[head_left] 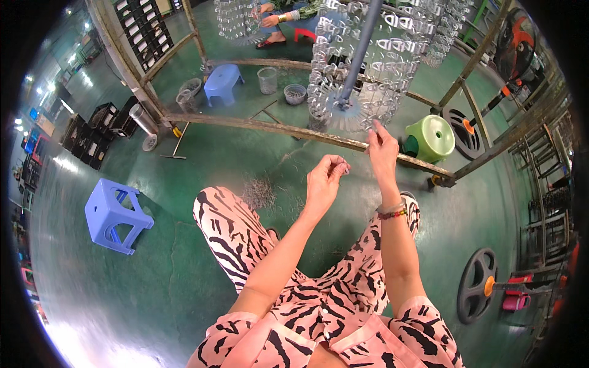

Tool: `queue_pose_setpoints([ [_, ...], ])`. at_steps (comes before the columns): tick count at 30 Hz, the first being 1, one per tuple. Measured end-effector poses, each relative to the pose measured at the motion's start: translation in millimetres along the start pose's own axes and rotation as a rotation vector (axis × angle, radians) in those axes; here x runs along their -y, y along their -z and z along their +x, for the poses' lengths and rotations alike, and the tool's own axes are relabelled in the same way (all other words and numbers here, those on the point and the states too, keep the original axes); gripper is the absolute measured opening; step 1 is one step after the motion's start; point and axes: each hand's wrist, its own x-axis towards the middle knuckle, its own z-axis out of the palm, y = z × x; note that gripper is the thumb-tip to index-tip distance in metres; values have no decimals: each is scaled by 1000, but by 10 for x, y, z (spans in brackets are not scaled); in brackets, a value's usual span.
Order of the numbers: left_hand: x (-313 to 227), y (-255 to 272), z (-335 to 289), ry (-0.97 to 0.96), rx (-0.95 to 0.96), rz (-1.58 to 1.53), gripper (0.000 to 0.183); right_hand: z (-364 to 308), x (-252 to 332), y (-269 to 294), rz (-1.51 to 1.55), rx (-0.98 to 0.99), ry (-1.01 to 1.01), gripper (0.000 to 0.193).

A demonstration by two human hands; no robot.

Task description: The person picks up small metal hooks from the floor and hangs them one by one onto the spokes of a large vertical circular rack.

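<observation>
A tall round rack [347, 108] hangs in front of me, with several tiers of shiny clear or silvery looped pieces around a grey central pole [362, 52]. My right hand [384, 153] is raised at the rack's lower right edge. Its forefinger stretches up to the lowest pieces, and the fingers look apart; whether they touch a piece is unclear. Lower and to the left, my left hand [325, 183] is closed in a pinch, thumb against fingertips. Something tiny may be between them, too small to name.
A rusty metal frame [270, 124] surrounds the rack. Blue stools [110, 214], a green stool [431, 138], small tubs [295, 94] and fans [514, 46] stand around. Thin scraps [259, 193] litter the green floor. Beyond the frame, another person's hand [270, 20] works at a second rack [238, 21].
</observation>
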Motion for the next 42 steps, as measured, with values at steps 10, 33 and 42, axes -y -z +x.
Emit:
queue_pose_setpoints([
  [10,9,36,123,16,-56,-58,6,276,-217,-329,2,1,-50,29],
  [33,221,413,613,-116,-145,336,13,-135,260,-688,120,124,46,21],
  [42,198,269,616,-33,-28,268,14,-135,178,-470,64,116,77,18],
])
